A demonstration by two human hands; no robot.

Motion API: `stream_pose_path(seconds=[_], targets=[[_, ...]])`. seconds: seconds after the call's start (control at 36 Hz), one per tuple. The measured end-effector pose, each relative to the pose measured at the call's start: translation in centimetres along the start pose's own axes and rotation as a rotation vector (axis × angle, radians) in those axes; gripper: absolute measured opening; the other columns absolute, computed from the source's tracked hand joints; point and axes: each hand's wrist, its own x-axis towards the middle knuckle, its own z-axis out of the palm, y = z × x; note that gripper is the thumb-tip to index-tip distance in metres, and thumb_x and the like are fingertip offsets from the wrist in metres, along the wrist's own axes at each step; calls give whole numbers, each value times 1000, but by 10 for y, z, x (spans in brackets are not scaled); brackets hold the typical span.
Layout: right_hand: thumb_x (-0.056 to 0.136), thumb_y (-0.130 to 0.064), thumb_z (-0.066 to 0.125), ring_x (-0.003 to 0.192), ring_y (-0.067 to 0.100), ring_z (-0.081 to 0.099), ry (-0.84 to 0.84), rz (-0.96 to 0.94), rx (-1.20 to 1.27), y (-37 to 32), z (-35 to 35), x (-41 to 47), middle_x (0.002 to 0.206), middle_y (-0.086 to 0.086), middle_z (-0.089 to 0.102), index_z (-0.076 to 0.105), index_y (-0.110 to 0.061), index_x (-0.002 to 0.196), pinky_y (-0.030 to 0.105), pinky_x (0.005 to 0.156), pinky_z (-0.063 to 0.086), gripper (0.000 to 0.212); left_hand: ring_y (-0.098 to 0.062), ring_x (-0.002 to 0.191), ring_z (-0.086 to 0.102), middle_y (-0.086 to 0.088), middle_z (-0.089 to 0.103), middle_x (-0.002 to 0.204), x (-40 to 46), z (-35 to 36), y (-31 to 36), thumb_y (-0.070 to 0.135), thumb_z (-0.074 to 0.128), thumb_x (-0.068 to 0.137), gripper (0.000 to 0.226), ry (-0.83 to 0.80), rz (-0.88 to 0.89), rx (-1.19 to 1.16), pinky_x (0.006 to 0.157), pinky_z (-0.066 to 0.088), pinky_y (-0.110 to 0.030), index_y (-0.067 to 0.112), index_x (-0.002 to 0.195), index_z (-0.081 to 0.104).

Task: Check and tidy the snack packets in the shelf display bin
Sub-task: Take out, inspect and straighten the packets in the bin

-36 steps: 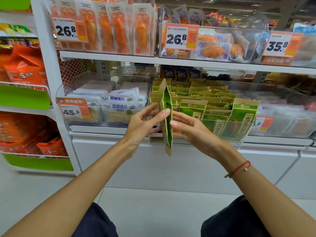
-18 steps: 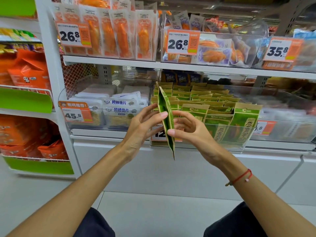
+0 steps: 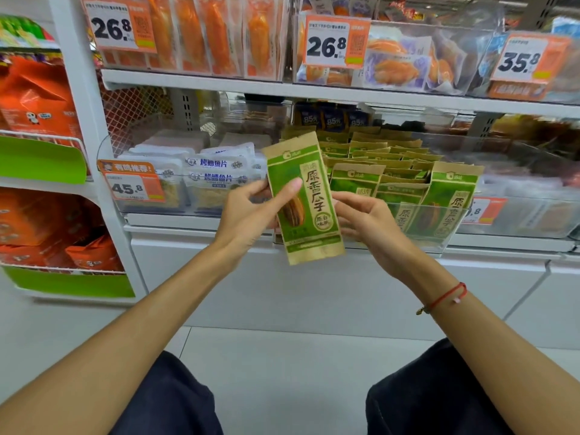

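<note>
In front of the clear display bin, held between both hands: one green-and-kraft sunflower seed packet, upright, printed face toward the camera, tilted slightly.

Hold: left hand pinches the left edge, thumb across the front, fingers behind. Right hand sits at the right edge with fingers curled behind the packet; its contact is partly hidden.

Handling (judged): light, flat paper-style pouch, pliable, loose contents likely to shift; creases easily. Best taken by the side edges or the sealed top strip, not squeezed mid-body.

Stock: rows of matching seed packets standing in the bin, several leaning unevenly.

Adjacent: white fish-slice packs in the left bin; orange price tag; shelf above low over the bin, limiting reach from overhead; the bin's front wall stands between hand and rows.
</note>
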Motion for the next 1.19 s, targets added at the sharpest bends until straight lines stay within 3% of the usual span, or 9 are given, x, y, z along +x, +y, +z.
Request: stream_pose_path(seconds=[0.17,0.28,0.36,0.58,0.72,0.81,0.92,1.0,1.19], targets=[[98,-16,52,91,22,64,-107,180,103,6,-6,0,111,17,70,67,-17,113,19,70,56,21,-8,95,67,1,74,101,6,-11,-8,36,76,82,18,24,-71,80,83,55,-25,24,95,72],[101,-19,48,88,9,69,-38,145,4,10,0,-1,101,-2,74,63,-17,122,16,69,54,25,-7,78,72,1,74,93,4,-8,-8,25,76,83,23,7,-93,-31,66,59,-23,16,99,63],[96,-21,58,102,5,64,17,41,-125,12,5,-4,116,-5,66,54,-18,133,15,76,53,38,-14,79,73,-4,74,93,4,-3,-11,22,78,81,24,53,-57,1,71,61,-35,16,92,57],[68,-48,78,108,5,49,102,-65,-425,18,21,-7,123,-4,47,39,-21,143,9,80,42,89,-19,94,69,7,69,92,-3,7,-12,61,82,48,53,121,67,182,79,58,-51,25,81,61],[68,-54,76,102,10,52,119,-91,-496,15,18,-7,114,-3,52,49,-24,137,13,76,41,80,-13,95,67,12,68,91,-9,14,-5,53,85,63,40,58,133,203,87,56,-46,28,83,63],[74,-43,76,91,2,59,25,-51,-336,8,11,-8,103,-13,59,54,-41,121,10,70,47,52,-12,96,68,11,71,93,-9,11,-1,51,85,65,34,-1,178,159,88,57,-45,30,85,66],[66,-38,78,91,-2,66,-83,46,-171,8,3,-5,115,-7,59,41,-38,137,9,66,50,80,-2,101,66,19,71,96,-7,9,-2,33,78,78,19,-71,183,120,80,60,-30,34,95,70],[66,-36,80,102,2,64,-152,68,-154,9,-2,-4,119,-4,61,45,-39,135,21,82,51,78,-1,100,67,18,73,99,-7,8,-2,31,77,80,20,-110,183,99,76,59,-24,33,99,73],[68,-23,75,113,11,62,-223,120,-89,14,-15,1,120,-2,66,50,-36,136,28,89,54,73,1,91,69,21,74,92,-7,10,-1,24,77,81,16,-148,161,65,67,55,-16,31,96,74]])
